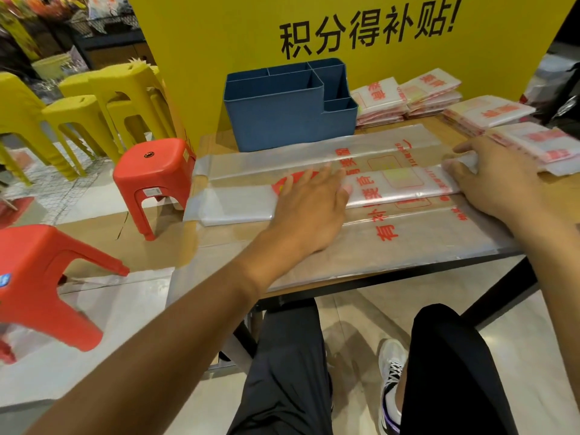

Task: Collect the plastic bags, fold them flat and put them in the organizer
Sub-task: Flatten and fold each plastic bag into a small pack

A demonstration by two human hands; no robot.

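Folded bag: a clear plastic bag [392,186] with red print lies folded into a long narrow strip across the table [219,142], on top of wider flat bags [408,246] of the same kind.
Left hand: the left hand [309,208] lies flat on the strip near the table's middle, fingers straight and pressing down toward 12 o'clock, grasping nothing.
Right hand: the right hand [492,180] sits at the strip's 3 o'clock end, fingers curled and pinching the plastic there.
Organizer: a blue divided organizer [282,117] stands at 12 o'clock on the table, just behind the spread bags, against a yellow sign [219,36] with black characters.
Folded stacks: stacks of folded bags [430,92] lie from 1 to 3 o'clock, beside the organizer and near the right hand.
Stools: a red stool [153,171] stands at 9 o'clock beside the table, another red stool [44,277] nearer at 8 o'clock, yellow stools [94,105] at 10 o'clock.
Person: dark-trousered legs and a white sneaker [390,381] show under the table at 6 o'clock.
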